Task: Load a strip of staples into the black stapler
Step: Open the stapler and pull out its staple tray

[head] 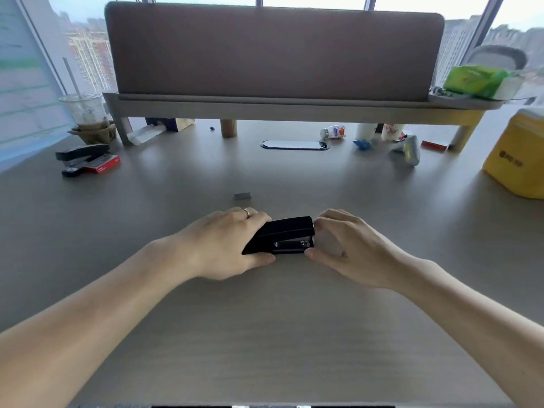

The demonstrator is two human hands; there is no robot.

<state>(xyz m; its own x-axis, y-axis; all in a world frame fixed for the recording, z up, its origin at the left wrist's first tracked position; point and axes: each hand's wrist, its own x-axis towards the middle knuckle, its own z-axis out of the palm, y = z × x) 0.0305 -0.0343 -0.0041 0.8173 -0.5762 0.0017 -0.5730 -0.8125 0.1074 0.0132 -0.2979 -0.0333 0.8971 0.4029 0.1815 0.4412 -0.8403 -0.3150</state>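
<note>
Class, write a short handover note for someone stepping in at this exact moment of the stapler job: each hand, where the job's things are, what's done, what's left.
Left hand: grip closed around the rear of the black stapler, holding it on the desk.
Right hand: fingers curled at the stapler's front end, thumb touching its lower front corner; holding nothing else.
Staple strip: lying loose on the desk just beyond the hands, untouched.
Done: stapler steadied; its top looks shut or barely raised.
Left: open the top, pick up the strip, seat it in the channel, close.
A second stapler and a red staple box sit far left.
</note>
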